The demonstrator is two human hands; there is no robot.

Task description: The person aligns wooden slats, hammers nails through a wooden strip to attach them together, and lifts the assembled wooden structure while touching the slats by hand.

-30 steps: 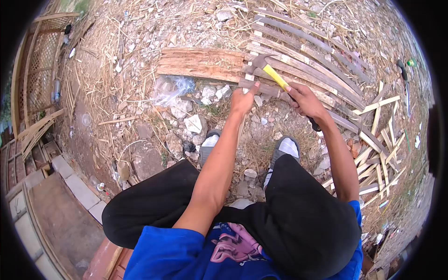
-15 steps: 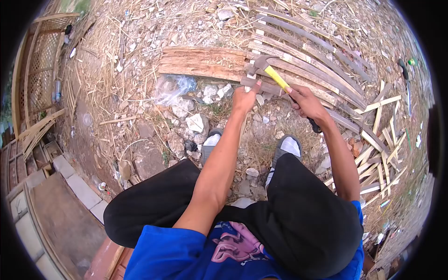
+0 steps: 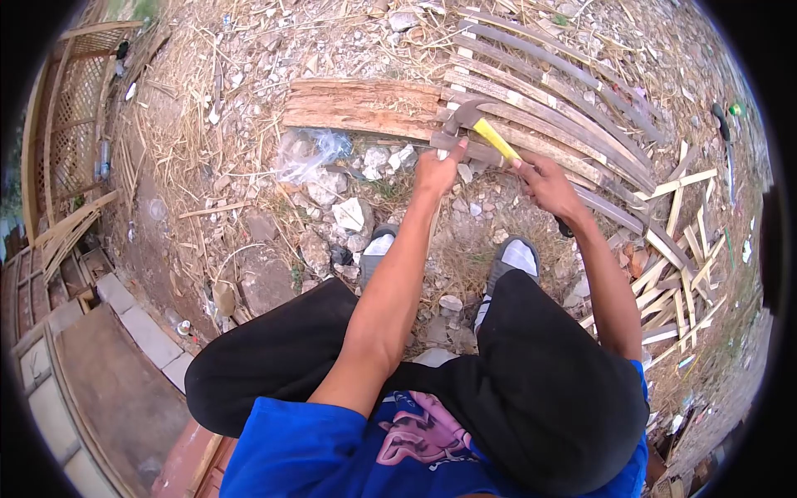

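Observation:
A claw hammer (image 3: 496, 140) with a yellow and black handle is gripped in my right hand (image 3: 550, 191), at the right of centre. Its metal head lies over the near ends of the wooden slats, by the plank's right end. My left hand (image 3: 437, 172) is closed at the end of a short grey-brown slat (image 3: 480, 150), its thumb on top. The fingers under that slat are hidden. Just beyond my hands lies a weathered wooden plank (image 3: 361, 108), and several long joined slats (image 3: 548, 108) fan out to the right.
Loose wooden strips (image 3: 685, 257) are piled at the right, near a black-handled saw-like tool (image 3: 725, 141). Clear plastic (image 3: 311, 156) and stones (image 3: 349, 214) lie left of my hands. A lattice panel (image 3: 75, 124) stands at the far left, above pale blocks (image 3: 137, 329).
The hammer head has shifted very slightly relative to the slats. My right-hand fingers look a little more extended along the handle. My left hand stays at the short slat.

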